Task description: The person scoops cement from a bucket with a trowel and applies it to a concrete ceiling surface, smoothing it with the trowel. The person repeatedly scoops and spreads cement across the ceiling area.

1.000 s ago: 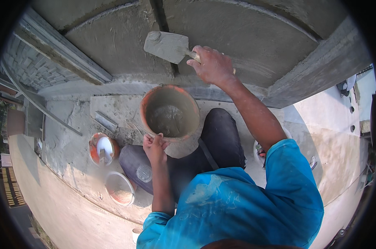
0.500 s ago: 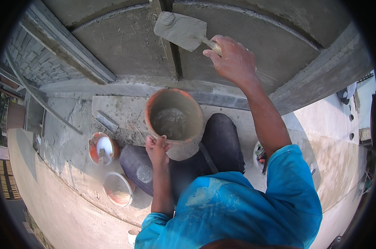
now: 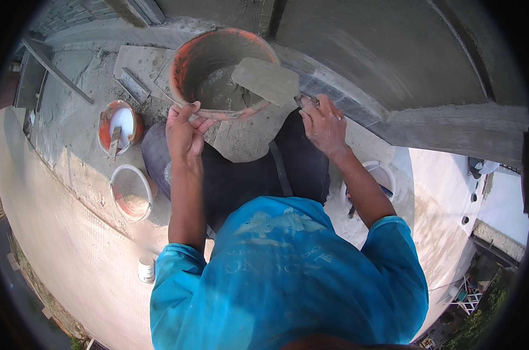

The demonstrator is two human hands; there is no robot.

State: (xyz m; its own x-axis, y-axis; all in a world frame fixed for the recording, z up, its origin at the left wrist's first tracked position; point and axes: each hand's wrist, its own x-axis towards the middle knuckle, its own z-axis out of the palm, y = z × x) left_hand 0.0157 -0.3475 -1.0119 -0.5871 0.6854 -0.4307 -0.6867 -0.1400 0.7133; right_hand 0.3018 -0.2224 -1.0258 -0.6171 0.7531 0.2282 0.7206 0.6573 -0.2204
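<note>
My left hand (image 3: 187,131) grips the near rim of an orange bucket (image 3: 185,67), whose inside is coated with wet grey mortar. In my right hand (image 3: 323,125) is the handle of a mortar-smeared trowel (image 3: 264,81), its flat blade tilted over the right side of the bucket. The bucket is held just beyond my knees, beside the lower edge of the grey plastered wall (image 3: 369,52).
Left are an orange pail (image 3: 105,129) with white lining and a flat tool, a white bucket (image 3: 118,195), a small can (image 3: 146,271), a metal channel (image 3: 133,86) and a long strip (image 3: 57,74). A white bucket (image 3: 387,178) with dark items stands right, behind my arm.
My right hand has brought the trowel down from in front of the wall to over the bucket. The view has shifted, so bucket and surroundings appear higher in the picture.
</note>
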